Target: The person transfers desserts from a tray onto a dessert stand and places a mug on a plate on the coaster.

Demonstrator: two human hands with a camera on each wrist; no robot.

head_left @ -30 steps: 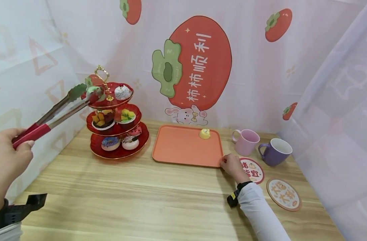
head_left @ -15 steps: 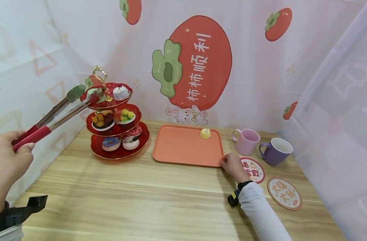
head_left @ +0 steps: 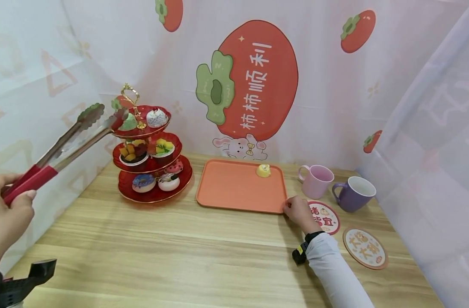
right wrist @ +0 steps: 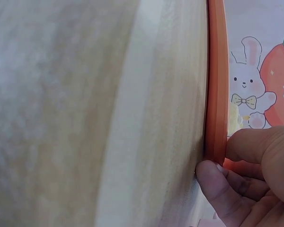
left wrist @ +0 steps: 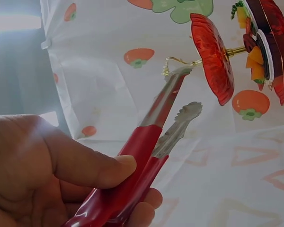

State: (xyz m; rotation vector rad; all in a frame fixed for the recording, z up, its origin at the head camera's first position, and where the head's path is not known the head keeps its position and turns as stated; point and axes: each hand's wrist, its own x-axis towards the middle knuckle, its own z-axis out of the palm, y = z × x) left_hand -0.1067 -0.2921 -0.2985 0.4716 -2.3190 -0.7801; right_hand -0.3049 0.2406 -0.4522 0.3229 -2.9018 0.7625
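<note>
- Gripping the red-handled tongs (head_left: pixel 38 177), the left hand (head_left: pixel 6 218) has its thumb along one handle and its fingers wrapped round the other; the tongs are raised at the left of the tabletop (head_left: pixel 180 256), their scalloped jaws parted.
- From where I stand, one jaw overlaps the green domed cake (head_left: pixel 129 123) on the top tier, though I can't tell whether they touch.
- Pinching lightly, the right hand (head_left: pixel 299 211) has thumb and fingers at the front right corner of the orange tray (head_left: pixel 234 186), which lies flat by the middle of the tabletop's back edge.
- A small yellow cake (head_left: pixel 263 170) sits near the tray's back right corner.
- The red three-tier stand (head_left: pixel 185 171) is toward the tabletop's back left corner. Beside the green cake is a white cake with a red top (head_left: pixel 156 118); two fruit cups (head_left: pixel 163 150) fill the middle tier; a blue-iced doughnut (head_left: pixel 143 183), a white-iced one (head_left: pixel 168 184) and a pink one (head_left: pixel 174 166) share the lowest.
- Toward the back right corner are a pink mug (head_left: pixel 317 182) and, nearer the right edge, a purple mug (head_left: pixel 353 196).
- In front lie a red-rimmed coaster (head_left: pixel 327 219), partly hidden by the right hand, and a tan-rimmed coaster (head_left: pixel 365 248) closer to the right edge.
</note>
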